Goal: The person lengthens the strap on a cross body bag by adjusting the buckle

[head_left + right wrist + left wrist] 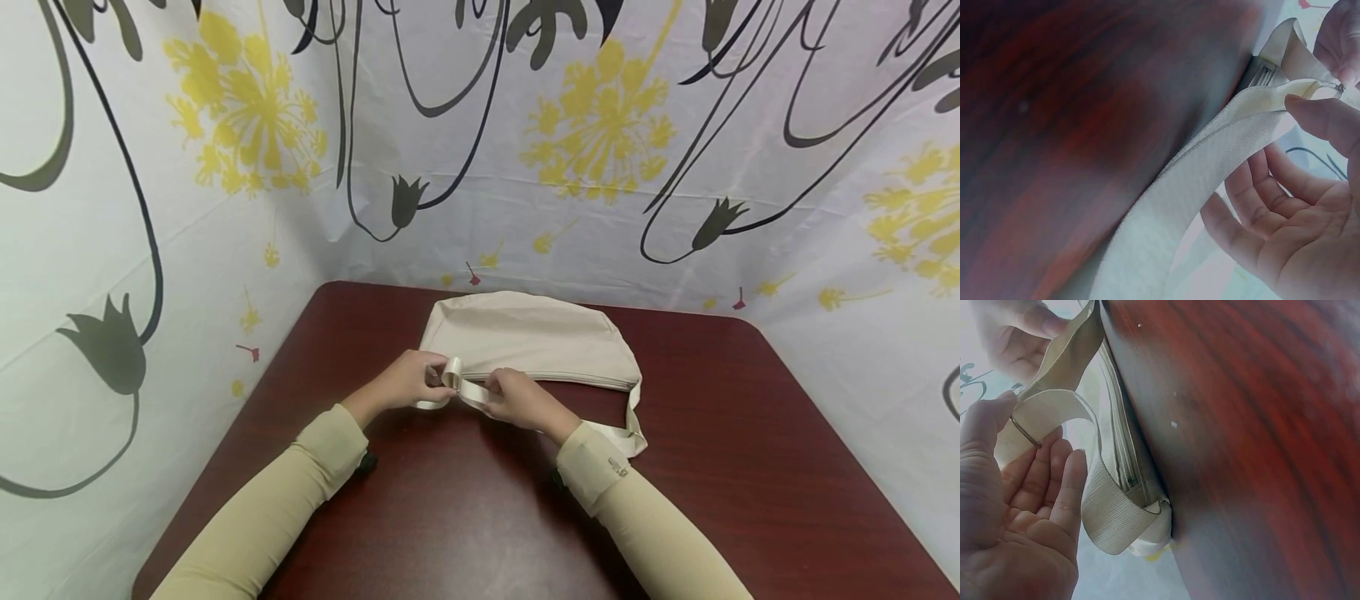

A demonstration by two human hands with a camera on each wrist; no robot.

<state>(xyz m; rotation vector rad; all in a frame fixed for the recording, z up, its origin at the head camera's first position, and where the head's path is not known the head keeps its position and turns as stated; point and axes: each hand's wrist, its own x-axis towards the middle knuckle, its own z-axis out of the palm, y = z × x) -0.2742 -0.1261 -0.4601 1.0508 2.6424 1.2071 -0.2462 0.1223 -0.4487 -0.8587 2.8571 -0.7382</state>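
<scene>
A cream shoulder bag (532, 333) lies on the table with its zipper (585, 379) along the near side. Its webbing strap (474, 393) runs in front of it, lifted between both hands. My left hand (408, 381) pinches the strap at a slim metal slider (1025, 431), where the webbing makes a small upright loop (452, 371). To its right, my right hand (521, 402) pinches the strap between thumb and fingers. In the right wrist view, the strap (1154, 219) passes the right fingers and slopes down along the table.
The dark red wooden table (465, 517) carries the bag near its far edge. A white sheet (480, 167) printed with yellow flowers and grey tulips hangs behind and at both sides. The strap's right end (633, 437) bends on the tabletop beside the bag.
</scene>
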